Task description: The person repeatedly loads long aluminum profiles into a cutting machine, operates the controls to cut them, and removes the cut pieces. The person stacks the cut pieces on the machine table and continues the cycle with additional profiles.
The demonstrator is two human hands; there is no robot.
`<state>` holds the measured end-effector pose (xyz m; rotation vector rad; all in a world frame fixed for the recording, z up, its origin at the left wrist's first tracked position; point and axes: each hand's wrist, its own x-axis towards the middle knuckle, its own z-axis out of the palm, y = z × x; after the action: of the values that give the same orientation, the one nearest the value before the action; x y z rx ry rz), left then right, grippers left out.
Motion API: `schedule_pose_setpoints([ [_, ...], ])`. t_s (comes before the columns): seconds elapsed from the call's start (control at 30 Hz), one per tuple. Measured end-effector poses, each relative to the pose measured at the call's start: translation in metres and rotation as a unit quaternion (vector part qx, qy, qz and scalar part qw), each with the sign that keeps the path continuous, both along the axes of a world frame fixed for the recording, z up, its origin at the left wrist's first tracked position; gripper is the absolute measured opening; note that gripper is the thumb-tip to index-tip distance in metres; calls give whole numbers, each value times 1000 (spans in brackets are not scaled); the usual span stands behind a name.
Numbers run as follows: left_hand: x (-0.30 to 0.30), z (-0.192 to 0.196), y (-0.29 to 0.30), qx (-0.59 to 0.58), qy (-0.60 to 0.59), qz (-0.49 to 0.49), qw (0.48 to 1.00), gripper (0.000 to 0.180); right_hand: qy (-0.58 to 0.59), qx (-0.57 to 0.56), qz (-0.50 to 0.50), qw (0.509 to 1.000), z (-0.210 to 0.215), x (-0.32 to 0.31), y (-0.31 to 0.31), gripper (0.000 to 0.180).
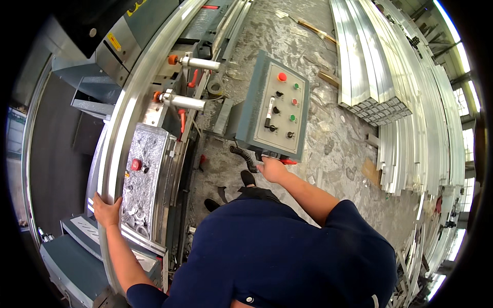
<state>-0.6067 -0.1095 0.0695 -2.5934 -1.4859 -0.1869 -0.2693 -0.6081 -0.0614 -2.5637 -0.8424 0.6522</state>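
The person's left hand (106, 210) is clamped across a long silvery metal profile (117, 149), thumb on one edge and fingers on the other; the profile runs along the machine at the person's left, from the top of the view down past the forearm. The right hand (272, 169) is at the lower edge of a grey control box (280, 105), just beside a red-handled piece (288, 161), but its fingertips are partly hidden, so I cannot tell whether they are closed on anything. The box is shut, its inside out of sight; its sloping face carries a red mushroom button (282, 76), smaller green and red buttons and black knobs, with a white marker (269, 112) lying among them. Beside the profile, a flat machine bed (146, 179) holds a thick scatter of metal shavings and a few curled scraps around a red button (136, 165). Farther up, a grey open-fronted tray (92, 107) juts from the machine, its contents too dark to make out. At right, stacked square tubes (359, 61) show their hollow ends
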Motion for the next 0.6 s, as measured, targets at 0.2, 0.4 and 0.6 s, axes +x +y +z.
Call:
schedule_pose_setpoints([
  [0.2, 4, 0, -5, -12, -5, 3, 1000, 98, 241, 120, -33, 962, 169, 22, -10, 31],
  [0.4, 12, 12, -16, -24, -4, 19, 1000, 99, -177, -94, -8, 980, 113, 123, -65, 37],
  [0.6, 15, 19, -14, -64, -23, 24, 997, 97, -203, -90, 150, 963, 70, 140, -76, 37],
])
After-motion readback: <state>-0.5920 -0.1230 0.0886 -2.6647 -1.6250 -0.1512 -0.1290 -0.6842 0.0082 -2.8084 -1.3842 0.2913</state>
